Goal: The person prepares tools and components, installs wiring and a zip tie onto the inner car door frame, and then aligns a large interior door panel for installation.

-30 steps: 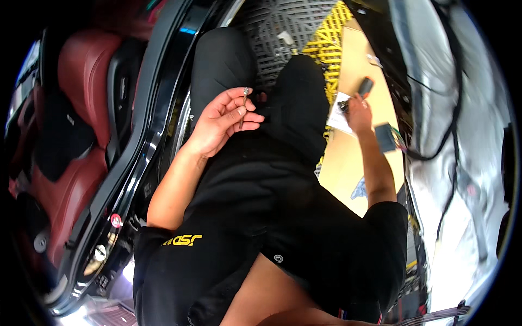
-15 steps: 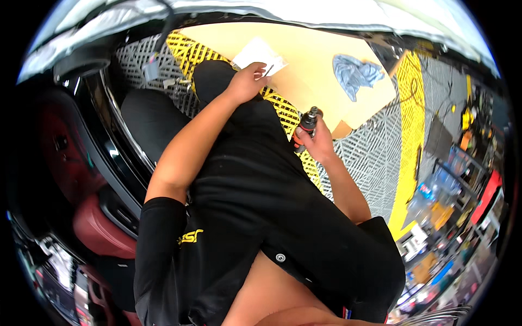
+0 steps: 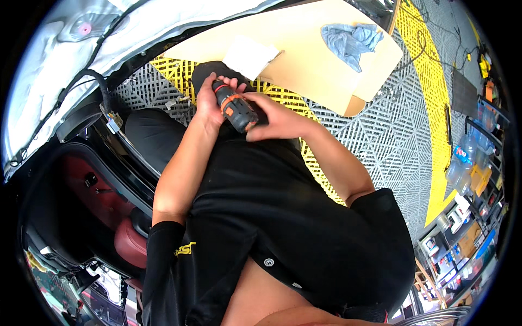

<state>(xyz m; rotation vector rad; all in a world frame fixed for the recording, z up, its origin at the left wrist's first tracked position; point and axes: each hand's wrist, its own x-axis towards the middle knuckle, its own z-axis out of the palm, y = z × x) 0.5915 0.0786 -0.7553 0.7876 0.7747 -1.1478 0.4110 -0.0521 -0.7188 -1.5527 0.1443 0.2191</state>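
Evidently the power tool (image 3: 235, 107), black with orange patches, was a compact, rigid thing, and it lay between the person's two hands over the lap, toward eleven o'clock from the middle of the view. Its narrower, red-ringed end pointed to eleven o'clock and its thicker end to five. I judged it fairly heavy for its size, with a hard casing that would not give under a squeeze; the orange parts looked grippy rather than slick, so the best hold was probably around the middle of the body, with a palm beneath to take the weight. It seemed sturdy, not fragile.

The left hand (image 3: 208, 103) cradled the narrower end, its palm along the ten o'clock side and its fingers curled around behind, with tips showing at the one o'clock side. The right hand (image 3: 274, 118) came from four o'clock, its thumb and fingers closed about the thicker end; I could not tell whether anything small sat between those tips. The left forearm leaned toward one o'clock; the right slanted toward ten, elbow bent and set wide.

Beyond the hands, a white sheet (image 3: 247, 57) rested at twelve o'clock on a tan board (image 3: 304, 70), and a crumpled blue cloth (image 3: 350, 43) at one.
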